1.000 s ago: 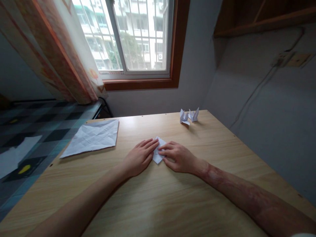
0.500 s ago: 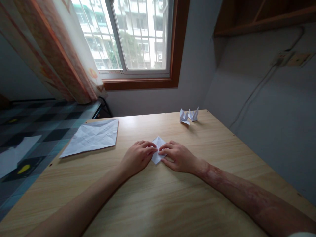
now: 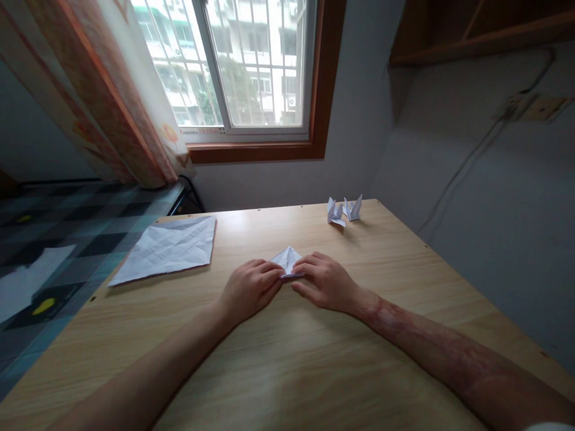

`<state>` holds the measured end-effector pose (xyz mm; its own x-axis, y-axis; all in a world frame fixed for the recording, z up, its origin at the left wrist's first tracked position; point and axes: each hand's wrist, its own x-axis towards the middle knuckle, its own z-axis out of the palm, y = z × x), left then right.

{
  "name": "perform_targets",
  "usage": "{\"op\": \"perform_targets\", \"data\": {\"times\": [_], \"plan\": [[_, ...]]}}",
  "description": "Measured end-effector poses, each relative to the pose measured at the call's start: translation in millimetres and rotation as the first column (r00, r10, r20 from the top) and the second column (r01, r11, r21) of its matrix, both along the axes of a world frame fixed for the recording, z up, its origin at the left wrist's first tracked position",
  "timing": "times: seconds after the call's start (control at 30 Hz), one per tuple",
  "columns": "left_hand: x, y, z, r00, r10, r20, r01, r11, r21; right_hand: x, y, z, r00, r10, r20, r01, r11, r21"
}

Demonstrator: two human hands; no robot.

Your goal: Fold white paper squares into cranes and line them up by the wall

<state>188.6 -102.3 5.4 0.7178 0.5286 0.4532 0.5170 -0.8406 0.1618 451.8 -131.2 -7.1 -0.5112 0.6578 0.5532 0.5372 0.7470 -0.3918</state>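
Mid-way on the bench [image 3: 287, 371] a folded paper [image 3: 287, 260] is pinched at its near edge by the left hand [image 3: 249, 287] and right hand [image 3: 326, 282], each grip closed on it, seemingly to keep layers aligned. Farther off, a creased sheet [image 3: 168, 248] and two figures [image 3: 344, 211] are laid aside.

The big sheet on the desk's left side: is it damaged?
Crumpled, not torn: the big sheet is creased throughout and lies askew near the desk edge. The folded paper at the left hand and right hand looks neat.

Bare left hand [image 3: 249, 290] and right hand [image 3: 326, 284]; right forearm [image 3: 449, 353] scarred.
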Motion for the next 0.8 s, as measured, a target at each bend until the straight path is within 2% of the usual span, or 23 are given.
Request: {"op": "perform_targets", "data": {"times": [0.07,0.13,0.27,0.33,0.43,0.5,0.53,0.6,0.67,0.73,0.8], "plan": [[-2,-1,-0.9,0.997,0.008,0.079,-0.004,0.999,-0.050,1,0,1.9,0.999,0.004,-0.053,-0.006,1.000,-0.029],[-4,-1,-2.3,0.980,0.025,0.195,0.005,0.988,-0.153,3,2,0.5,0.988,0.005,-0.156,-0.018,0.997,-0.078],[-5,2,-7.5,0.876,0.141,0.462,0.041,0.931,-0.362,5,9,-8.7,0.916,-0.028,-0.400,-0.087,0.960,-0.267],[-3,5,-9.5,0.803,0.209,0.558,0.105,0.872,-0.477,5,11,-13.2,0.875,-0.059,-0.480,-0.157,0.904,-0.397],[1,8,-8.9,0.730,0.278,0.624,0.251,0.740,-0.623,3,15,-17.1,0.808,-0.130,-0.575,-0.230,0.828,-0.512],[4,8,-7.0,0.742,0.294,0.602,0.287,0.672,-0.682,2,18,-18.4,0.764,-0.176,-0.621,-0.247,0.809,-0.533],[4,7,-6.3,0.769,0.292,0.569,0.272,0.656,-0.704,2,19,-18.8,0.756,-0.193,-0.626,-0.245,0.803,-0.543],[5,7,-5.8,0.830,0.269,0.489,0.202,0.673,-0.712,3,20,-18.8,0.789,-0.218,-0.574,-0.190,0.802,-0.566],[4,8,-6.6,0.880,0.250,0.404,0.096,0.740,-0.666,5,21,-17.7,0.870,-0.212,-0.445,-0.078,0.832,-0.550],[3,9,-7.9,0.905,0.258,0.337,-0.021,0.820,-0.572,6,21,-16.4,0.932,-0.213,-0.292,0.055,0.881,-0.469],[2,11,-8.8,0.917,0.264,0.298,-0.100,0.877,-0.470,7,21,-15.9,0.952,-0.249,-0.177,0.174,0.918,-0.357]]}}
